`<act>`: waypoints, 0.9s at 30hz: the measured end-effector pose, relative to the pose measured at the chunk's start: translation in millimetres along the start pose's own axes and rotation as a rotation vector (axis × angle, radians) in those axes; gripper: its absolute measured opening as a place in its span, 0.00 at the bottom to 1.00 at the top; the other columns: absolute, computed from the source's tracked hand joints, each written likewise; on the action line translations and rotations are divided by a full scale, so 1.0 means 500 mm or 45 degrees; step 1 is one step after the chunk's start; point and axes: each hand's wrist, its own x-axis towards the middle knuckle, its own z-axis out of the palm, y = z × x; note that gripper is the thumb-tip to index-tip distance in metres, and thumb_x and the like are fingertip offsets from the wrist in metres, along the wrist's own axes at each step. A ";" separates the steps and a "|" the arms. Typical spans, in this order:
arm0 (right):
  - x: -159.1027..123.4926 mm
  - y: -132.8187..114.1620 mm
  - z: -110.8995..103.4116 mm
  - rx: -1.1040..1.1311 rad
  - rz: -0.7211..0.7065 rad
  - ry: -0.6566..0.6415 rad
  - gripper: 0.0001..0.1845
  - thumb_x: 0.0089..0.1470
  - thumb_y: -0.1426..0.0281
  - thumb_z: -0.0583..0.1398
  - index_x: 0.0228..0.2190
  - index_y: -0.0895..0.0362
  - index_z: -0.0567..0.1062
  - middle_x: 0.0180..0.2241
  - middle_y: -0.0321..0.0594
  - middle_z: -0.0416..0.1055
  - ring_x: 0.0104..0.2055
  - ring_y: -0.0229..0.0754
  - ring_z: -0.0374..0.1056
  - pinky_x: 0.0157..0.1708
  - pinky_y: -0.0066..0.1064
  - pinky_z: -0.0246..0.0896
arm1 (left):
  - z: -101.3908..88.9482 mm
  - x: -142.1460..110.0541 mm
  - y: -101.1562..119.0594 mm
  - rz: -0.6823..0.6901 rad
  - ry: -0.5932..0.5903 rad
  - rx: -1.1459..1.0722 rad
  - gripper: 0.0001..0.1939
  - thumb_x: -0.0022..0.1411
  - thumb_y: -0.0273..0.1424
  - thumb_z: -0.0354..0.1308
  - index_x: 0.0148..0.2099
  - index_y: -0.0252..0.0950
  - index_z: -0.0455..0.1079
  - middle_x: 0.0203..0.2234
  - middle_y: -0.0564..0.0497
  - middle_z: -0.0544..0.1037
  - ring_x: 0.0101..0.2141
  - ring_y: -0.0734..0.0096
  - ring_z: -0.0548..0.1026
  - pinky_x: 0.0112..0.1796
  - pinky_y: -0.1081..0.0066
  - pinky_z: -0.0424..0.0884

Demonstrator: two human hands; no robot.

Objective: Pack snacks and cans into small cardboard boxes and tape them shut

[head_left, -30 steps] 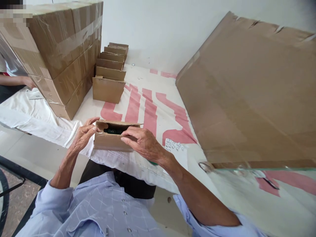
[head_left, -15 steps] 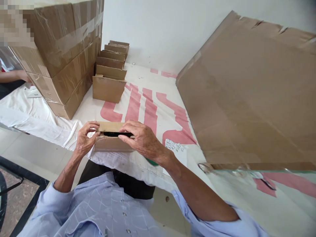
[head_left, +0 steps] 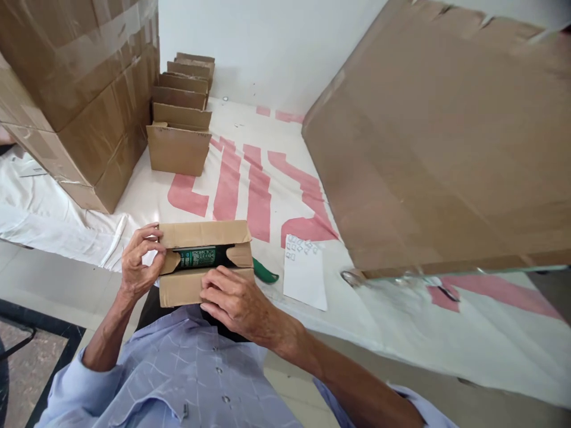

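A small cardboard box (head_left: pixel 182 289) sits at the table's near edge with its top open. Its long flaps are spread to the far and near sides, and short end flaps fold inward. Between them shows a black item with a green printed label (head_left: pixel 200 257); the rest of it is hidden inside. My left hand (head_left: pixel 141 261) pinches the box's left end, thumb and fingers at the corner. Over the near flap lies my right hand (head_left: pixel 236 302), fingers curled on its edge. Just right of the box is a curved green object (head_left: pixel 266 272), partly hidden.
White sheet (head_left: pixel 305 276) with small drawn marks lies right of the box. Several open cardboard boxes (head_left: pixel 178 148) stand in a row at the back left, beside stacked taped cartons (head_left: pixel 107 113). A large cardboard panel (head_left: pixel 437 148) rises on the right. The tablecloth (head_left: pixel 232 131) has red shapes.
The box top has opened wider: the near flap now lies folded toward me, and the labelled item shows. My right hand has moved down toward me with the flap. The view has shifted.
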 end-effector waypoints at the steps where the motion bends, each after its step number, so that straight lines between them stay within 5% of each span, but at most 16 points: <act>1: -0.005 -0.004 0.009 -0.029 -0.003 0.024 0.06 0.66 0.74 0.66 0.34 0.57 0.77 0.39 0.42 0.74 0.40 0.43 0.67 0.40 0.34 0.67 | -0.001 -0.002 0.002 -0.015 0.002 -0.007 0.08 0.67 0.21 0.63 0.40 0.40 0.74 0.47 0.49 0.80 0.57 0.58 0.81 0.55 0.55 0.79; 12: -0.026 -0.015 0.050 -0.130 0.001 0.152 0.07 0.64 0.75 0.67 0.33 0.57 0.75 0.38 0.41 0.74 0.40 0.43 0.67 0.41 0.34 0.67 | -0.011 -0.004 -0.003 -0.093 -0.036 -0.076 0.09 0.66 0.23 0.66 0.46 0.42 0.75 0.49 0.47 0.78 0.58 0.56 0.79 0.59 0.48 0.76; 22: -0.027 -0.020 0.042 -0.061 -0.040 0.177 0.08 0.67 0.77 0.63 0.33 0.57 0.75 0.37 0.41 0.74 0.39 0.42 0.69 0.40 0.34 0.67 | -0.013 -0.013 0.016 -0.061 -0.045 -0.013 0.08 0.68 0.23 0.62 0.36 0.40 0.77 0.49 0.48 0.76 0.58 0.58 0.79 0.47 0.61 0.82; 27: -0.031 -0.020 0.048 -0.017 -0.034 0.164 0.07 0.68 0.75 0.63 0.35 0.56 0.76 0.38 0.40 0.75 0.38 0.41 0.69 0.41 0.33 0.67 | -0.017 -0.016 0.022 -0.059 -0.053 0.030 0.07 0.67 0.22 0.63 0.41 0.41 0.74 0.50 0.47 0.77 0.58 0.57 0.79 0.55 0.53 0.79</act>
